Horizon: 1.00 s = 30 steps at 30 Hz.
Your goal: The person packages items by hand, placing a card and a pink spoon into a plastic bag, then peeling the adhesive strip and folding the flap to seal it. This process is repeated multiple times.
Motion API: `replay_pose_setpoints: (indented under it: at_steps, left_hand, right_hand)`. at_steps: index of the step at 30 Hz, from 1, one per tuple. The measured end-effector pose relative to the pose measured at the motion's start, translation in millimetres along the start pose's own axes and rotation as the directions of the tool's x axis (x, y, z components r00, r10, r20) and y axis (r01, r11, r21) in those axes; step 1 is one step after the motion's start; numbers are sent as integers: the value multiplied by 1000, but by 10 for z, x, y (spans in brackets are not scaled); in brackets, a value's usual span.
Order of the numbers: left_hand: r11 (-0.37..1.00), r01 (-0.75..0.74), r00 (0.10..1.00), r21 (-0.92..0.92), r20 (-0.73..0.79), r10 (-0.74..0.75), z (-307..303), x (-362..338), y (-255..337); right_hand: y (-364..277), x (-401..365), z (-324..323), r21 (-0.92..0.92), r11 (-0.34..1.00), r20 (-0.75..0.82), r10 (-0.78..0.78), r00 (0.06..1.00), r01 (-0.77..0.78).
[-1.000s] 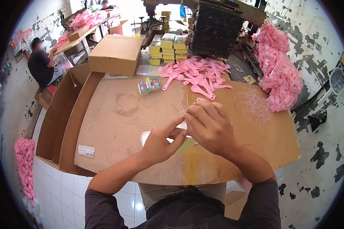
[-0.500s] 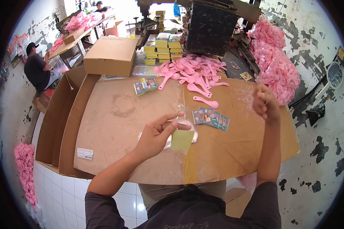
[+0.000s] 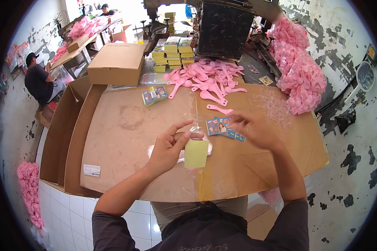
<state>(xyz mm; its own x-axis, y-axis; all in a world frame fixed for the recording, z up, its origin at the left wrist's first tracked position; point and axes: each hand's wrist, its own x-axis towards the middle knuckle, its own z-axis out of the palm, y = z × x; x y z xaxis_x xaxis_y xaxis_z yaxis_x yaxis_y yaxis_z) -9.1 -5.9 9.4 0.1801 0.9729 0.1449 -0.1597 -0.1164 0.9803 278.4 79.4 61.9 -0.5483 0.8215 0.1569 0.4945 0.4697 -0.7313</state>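
Observation:
My left hand (image 3: 171, 144) pinches a small yellow-green card (image 3: 196, 153) between thumb and fingers, above a clear plastic packet (image 3: 155, 150) on the cardboard-covered table. My right hand (image 3: 249, 127) hovers by the blue printed cards (image 3: 222, 126), its fingers bent; what it holds, if anything, is too blurred to tell. One pink spoon (image 3: 218, 109) lies just behind those cards, its bowl end partly hidden by my right hand. Farther back is a pile of pink spoons (image 3: 207, 75). To its left rests a banded bundle of cards (image 3: 155, 96).
A closed cardboard box (image 3: 116, 61) stands at the back left, beside stacks of cards (image 3: 172, 52). An open long carton (image 3: 63, 134) borders the table's left side. Thin plastic strips (image 3: 274, 108) and bagged pink spoons (image 3: 299, 71) are at the right. A seated person (image 3: 40, 81) is far left.
My right hand has come left and down from above the plastic strips to the blue cards. My left hand still holds the yellow-green card. The view has shifted slightly.

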Motion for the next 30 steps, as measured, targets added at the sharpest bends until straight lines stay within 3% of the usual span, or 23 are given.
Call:
replay_pose_setpoints:
  at_steps: [2, 8, 14, 20, 27, 30]
  left_hand:
    - [1000, -10, 1000, 1, 0, 10, 1, -1, -21]
    - [1000, -2, 1000, -30, -22, 1, -25, 2, -6]
    - [999, 45, 998, 2, -40, -45, -54, 27, -101]
    - [999, 37, 996, 35, -87, -34, -35, 23, -99]
    - [995, -70, 996, 75, -54, 74, -66, 23, -152]
    - [998, -53, 998, 31, -25, 54, -114, 5, -135]
  right_hand:
    - [-148, 10, 375, 225, 960, 57, -182, 982, 165]
    - [-91, 146, 684, 593, 805, 153, -75, 985, -31]
    - [-79, 118, 619, 584, 811, 101, -30, 994, -35]
    - [-2, 107, 607, 694, 716, 106, 1, 994, -74]
    - [135, 132, 576, 713, 701, 87, -125, 988, 26]
    - [141, 130, 507, 689, 723, 94, -170, 981, 59]
